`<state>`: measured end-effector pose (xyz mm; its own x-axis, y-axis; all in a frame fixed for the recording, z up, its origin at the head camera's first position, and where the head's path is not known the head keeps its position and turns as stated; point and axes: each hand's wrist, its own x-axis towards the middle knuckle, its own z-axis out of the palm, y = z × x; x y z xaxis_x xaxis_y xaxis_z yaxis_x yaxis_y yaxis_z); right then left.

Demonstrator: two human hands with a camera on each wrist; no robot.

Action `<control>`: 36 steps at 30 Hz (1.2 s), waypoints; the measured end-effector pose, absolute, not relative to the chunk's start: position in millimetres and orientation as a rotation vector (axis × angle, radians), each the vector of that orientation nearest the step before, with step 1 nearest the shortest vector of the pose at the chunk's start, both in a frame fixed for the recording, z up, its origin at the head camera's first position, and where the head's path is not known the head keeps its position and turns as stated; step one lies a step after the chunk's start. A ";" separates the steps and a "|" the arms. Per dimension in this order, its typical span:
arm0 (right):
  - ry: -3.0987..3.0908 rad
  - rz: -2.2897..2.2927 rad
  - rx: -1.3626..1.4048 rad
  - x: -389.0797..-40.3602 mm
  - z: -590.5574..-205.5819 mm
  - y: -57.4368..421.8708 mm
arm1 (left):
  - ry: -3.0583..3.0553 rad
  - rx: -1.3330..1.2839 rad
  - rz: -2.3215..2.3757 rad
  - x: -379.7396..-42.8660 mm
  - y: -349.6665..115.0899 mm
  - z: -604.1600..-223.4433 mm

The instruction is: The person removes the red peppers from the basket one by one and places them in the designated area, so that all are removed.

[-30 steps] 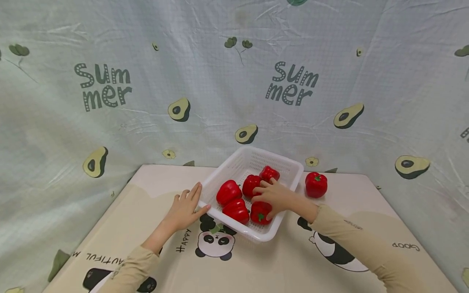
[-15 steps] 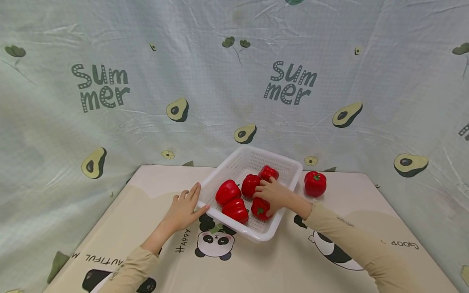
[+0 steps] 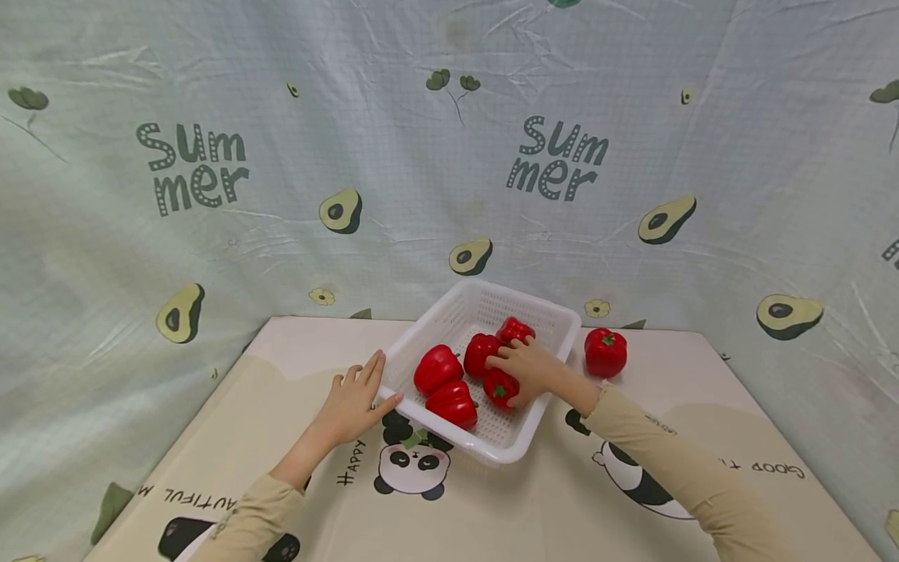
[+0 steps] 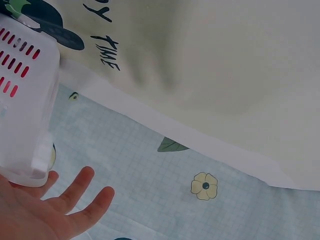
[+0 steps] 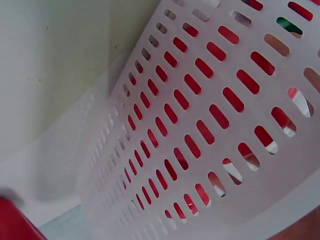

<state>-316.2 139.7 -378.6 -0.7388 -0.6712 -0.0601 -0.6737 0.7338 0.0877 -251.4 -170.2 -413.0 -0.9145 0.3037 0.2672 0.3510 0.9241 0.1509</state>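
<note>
White plastic basket (image 3: pixel 516 453): set at an angle on the printed surface (image 3: pixel 562 499), five red peppers inside.
Right hand (image 3: pixel 528 370): reaches over the basket's near-right wall; grip curled round the stemmed pepper (image 3: pixel 500 389), fingers on its far side, thumb on the near side.
Stemmed pepper: inside the basket, green stem towards the viewer; whether it bears on the basket floor cannot be told.
Slip hazard: skin looks smooth and glossy; a loose hold could let the pepper roll out of the fingers.
Crowding hazard: the middle pepper (image 3: pixel 481 355) and the far pepper (image 3: pixel 515 329) sit close by the fingertips; a careless sweep could knock either.
Left pair: upper pepper (image 3: pixel 438 369) and lower pepper (image 3: pixel 452 404) lie side by side; rolling appears possible if the basket tilts.
Left hand (image 3: pixel 353 402): fingers extended and spread against the left rim, not clasping it; judged weak against a sideways push.
Wall hazard: right wrist crosses the rim; catching it could drag the basket.
Outside pepper (image 3: pixel 605 353): on the surface, just right of the basket; a shifting basket or forearm could bump it.
</note>
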 end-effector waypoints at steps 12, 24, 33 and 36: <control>3.111 0.440 -1.264 -320.9 -387.6 145.4 | -2.817 -0.505 -0.262 -250.5 -170.0 -412.2; 3.064 0.634 -1.228 -320.1 -386.2 141.9 | -2.833 -0.490 -0.277 -249.9 -170.0 -412.1; 3.030 0.456 -1.080 -323.5 -393.2 141.3 | -2.843 -0.490 -0.297 -250.1 -170.0 -412.0; 3.041 0.408 -1.144 -323.9 -394.1 142.0 | -2.844 -0.489 -0.298 -250.6 -170.5 -412.5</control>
